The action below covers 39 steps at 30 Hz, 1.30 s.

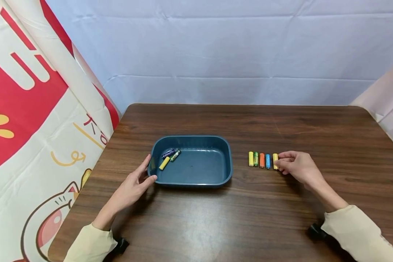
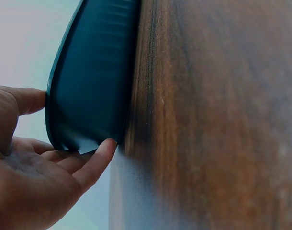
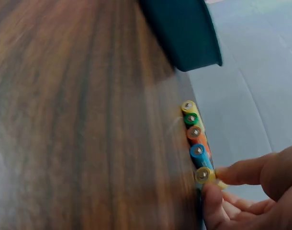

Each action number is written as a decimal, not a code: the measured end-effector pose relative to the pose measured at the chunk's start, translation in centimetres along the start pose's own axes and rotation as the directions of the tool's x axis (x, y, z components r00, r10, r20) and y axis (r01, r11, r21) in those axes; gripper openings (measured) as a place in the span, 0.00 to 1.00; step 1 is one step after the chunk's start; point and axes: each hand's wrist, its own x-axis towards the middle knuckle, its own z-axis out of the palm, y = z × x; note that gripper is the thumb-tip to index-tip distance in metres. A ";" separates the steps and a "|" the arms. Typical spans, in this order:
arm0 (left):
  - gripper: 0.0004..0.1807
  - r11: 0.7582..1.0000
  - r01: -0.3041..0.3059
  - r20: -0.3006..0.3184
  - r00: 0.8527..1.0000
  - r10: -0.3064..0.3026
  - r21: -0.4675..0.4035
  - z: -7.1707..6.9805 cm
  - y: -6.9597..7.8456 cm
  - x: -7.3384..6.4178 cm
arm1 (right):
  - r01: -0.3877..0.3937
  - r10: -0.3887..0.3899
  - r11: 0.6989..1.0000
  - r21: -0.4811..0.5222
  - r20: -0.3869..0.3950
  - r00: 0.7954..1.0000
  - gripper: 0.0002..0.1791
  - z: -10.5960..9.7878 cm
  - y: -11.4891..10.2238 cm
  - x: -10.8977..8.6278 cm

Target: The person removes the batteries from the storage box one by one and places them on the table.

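The person's L arm reaches fwd from one side, the R arm from the other, both w/ pale sleeves ending above bare wrists. The L hand is spread, its thumb well apart from rather straight fingers. The R hand points inward, thumb & fingertips near each other, pinching.

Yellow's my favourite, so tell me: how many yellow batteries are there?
3: one yellow battery in the tray, a second at the left end of the row, a third at its right end, pinched by the right hand, which might hide more.
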 end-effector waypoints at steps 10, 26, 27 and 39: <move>0.43 1.000 -0.004 -0.008 1.000 0.004 0.013 0.0 -0.2 -0.1 | 0.000 -0.008 0.988 -0.154 -0.048 0.999 0.20 0.6 -0.7 0.2; 0.43 1.000 -0.002 -0.002 1.000 0.002 0.018 0.0 0.0 -0.1 | -0.001 -0.001 0.995 -0.101 -0.013 1.000 0.18 0.0 -0.6 -0.4; 0.43 1.000 -0.001 -0.003 1.000 0.001 0.019 0.0 0.0 0.0 | -0.001 0.000 0.995 -0.098 -0.010 1.000 0.18 0.0 -0.6 -0.4; 0.42 1.000 0.001 -0.002 1.000 -0.001 0.019 0.0 0.1 0.0 | -0.020 0.021 0.998 -0.061 0.023 0.999 0.20 -0.3 -0.4 -0.5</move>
